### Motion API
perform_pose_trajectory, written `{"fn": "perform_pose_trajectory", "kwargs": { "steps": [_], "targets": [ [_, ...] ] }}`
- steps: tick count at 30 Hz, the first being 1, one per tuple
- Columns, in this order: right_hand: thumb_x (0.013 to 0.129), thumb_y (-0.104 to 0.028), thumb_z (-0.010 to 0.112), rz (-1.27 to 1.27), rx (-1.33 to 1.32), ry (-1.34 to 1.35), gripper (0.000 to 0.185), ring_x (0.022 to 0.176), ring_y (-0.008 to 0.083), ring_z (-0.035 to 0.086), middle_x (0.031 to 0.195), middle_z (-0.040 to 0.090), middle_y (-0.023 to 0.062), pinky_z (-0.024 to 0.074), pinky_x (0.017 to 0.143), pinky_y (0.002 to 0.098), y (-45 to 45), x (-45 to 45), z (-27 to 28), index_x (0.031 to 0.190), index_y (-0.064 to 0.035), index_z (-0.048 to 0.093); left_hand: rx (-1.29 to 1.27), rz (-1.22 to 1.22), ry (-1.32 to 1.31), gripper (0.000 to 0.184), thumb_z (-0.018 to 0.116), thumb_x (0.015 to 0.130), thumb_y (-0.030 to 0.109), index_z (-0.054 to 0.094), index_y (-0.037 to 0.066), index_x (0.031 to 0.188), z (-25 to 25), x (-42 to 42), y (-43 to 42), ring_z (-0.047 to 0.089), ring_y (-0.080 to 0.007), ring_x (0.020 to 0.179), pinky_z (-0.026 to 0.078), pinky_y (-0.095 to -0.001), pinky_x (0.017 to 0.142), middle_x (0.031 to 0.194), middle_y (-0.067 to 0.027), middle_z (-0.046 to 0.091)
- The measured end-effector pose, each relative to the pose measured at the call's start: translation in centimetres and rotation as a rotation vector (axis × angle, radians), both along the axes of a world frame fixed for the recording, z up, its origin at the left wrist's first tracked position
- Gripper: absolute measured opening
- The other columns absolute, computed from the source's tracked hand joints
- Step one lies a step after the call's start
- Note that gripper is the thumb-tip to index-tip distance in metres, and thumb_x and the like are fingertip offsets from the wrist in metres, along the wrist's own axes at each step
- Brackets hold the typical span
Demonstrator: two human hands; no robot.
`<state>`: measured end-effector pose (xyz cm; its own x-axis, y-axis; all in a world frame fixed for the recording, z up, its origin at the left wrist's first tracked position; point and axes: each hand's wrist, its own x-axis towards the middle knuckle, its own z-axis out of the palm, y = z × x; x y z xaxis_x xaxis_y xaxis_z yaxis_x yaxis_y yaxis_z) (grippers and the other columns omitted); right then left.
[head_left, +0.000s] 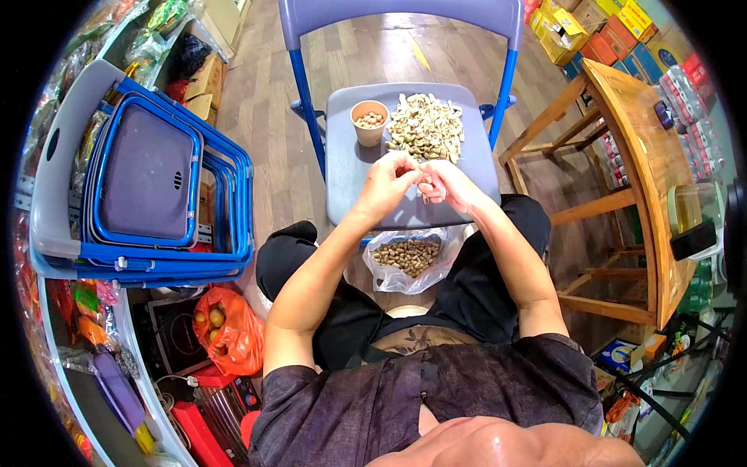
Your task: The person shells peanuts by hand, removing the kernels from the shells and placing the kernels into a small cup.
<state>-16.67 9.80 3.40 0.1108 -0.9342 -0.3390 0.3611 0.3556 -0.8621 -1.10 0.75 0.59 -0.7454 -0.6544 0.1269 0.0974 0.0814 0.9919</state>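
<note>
My left hand (pixel 387 185) and my right hand (pixel 449 187) meet over the front of a grey-purple folding chair seat (pixel 350 198). Both are closed, thumbs and fingertips pinched together around a small tan peanut, mostly hidden by the fingers. Just beyond my left hand stands a tan paper cup (pixel 368 134) holding shelled reddish peanuts (pixel 369 120). A heap of cracked peanut shells (pixel 428 128) spreads across the seat past my fingers. Below the seat's front edge, between my knees, an open clear plastic bag (pixel 436 276) holds unshelled peanuts (pixel 406 255).
Folded blue-framed chairs (pixel 148 171) lean at the left beside shelves of packaged goods. A red plastic bag (pixel 229 335) with round produce sits at lower left. A wooden table (pixel 634 171) stands at right, bearing a container and a dark phone (pixel 692 241). Boxes (pixel 615 35) fill the far right.
</note>
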Motion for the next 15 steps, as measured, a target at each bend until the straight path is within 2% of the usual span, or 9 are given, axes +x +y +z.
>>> {"fn": "perform_pose_trajectory", "kwargs": {
  "steps": [1,4,8,11,12,15],
  "targets": [
    [0.088,-0.032,0.050,0.005,-0.018,0.031,0.026,0.049,0.0054,0.030,0.059,0.040,-0.0040,0.0252,0.044,0.0221,0.0,0.0,0.0,0.076,-0.0087,0.056,-0.100,0.018,-0.074,0.004,0.063,0.085,0.000,0.060,0.002,0.086,0.0,0.1,0.1,0.058,-0.0067,0.077,0.047,-0.0222,0.069,0.084,-0.0004,0.063],
    [0.088,-0.032,0.050,0.028,-0.024,0.065,0.027,0.048,0.0055,0.029,0.058,0.040,-0.0047,0.0248,0.044,0.0225,0.0,-0.4,-0.9,0.073,-0.0097,0.055,-0.153,0.007,-0.131,0.004,0.062,0.085,-0.001,0.061,0.002,0.087,0.0,0.2,0.3,0.057,-0.0063,0.075,0.046,-0.0225,0.068,0.083,-0.0006,0.063],
    [0.087,-0.029,0.047,0.049,-0.004,0.188,0.024,0.048,0.0052,0.029,0.057,0.038,-0.0062,0.0227,0.044,0.0220,-0.1,0.0,-0.9,0.077,-0.0088,0.054,-0.080,-0.004,-0.064,0.004,0.062,0.085,0.000,0.062,0.003,0.088,-0.5,0.1,0.3,0.057,-0.0066,0.075,0.046,-0.0227,0.067,0.081,-0.0005,0.063],
    [0.089,-0.032,0.049,0.027,-0.026,0.146,0.027,0.048,0.0055,0.030,0.057,0.040,-0.0056,0.0249,0.044,0.0227,0.0,0.2,-0.5,0.073,-0.0106,0.055,0.238,-0.094,0.070,0.006,0.063,0.088,0.008,0.064,0.003,0.093,0.4,0.2,0.1,0.056,-0.0077,0.075,0.045,-0.0226,0.070,0.082,0.0001,0.063],
    [0.090,-0.033,0.048,0.017,-0.033,0.100,0.028,0.047,0.0057,0.030,0.057,0.040,-0.0052,0.0254,0.044,0.0224,0.0,0.1,-0.5,0.074,-0.0105,0.055,0.238,-0.092,0.071,0.006,0.063,0.088,0.008,0.064,0.003,0.093,0.6,0.3,0.0,0.056,-0.0077,0.075,0.045,-0.0226,0.070,0.082,0.0001,0.063],
    [0.091,-0.035,0.045,-0.012,-0.051,0.049,0.031,0.047,0.0060,0.031,0.057,0.041,-0.0048,0.0264,0.044,0.0217,-0.1,0.1,-0.5,0.076,-0.0103,0.055,0.676,-0.162,0.144,0.016,0.063,0.090,0.016,0.064,0.004,0.101,1.2,0.5,0.0,0.053,-0.0064,0.075,0.044,-0.0217,0.073,0.087,0.0018,0.062]
  ]
}}
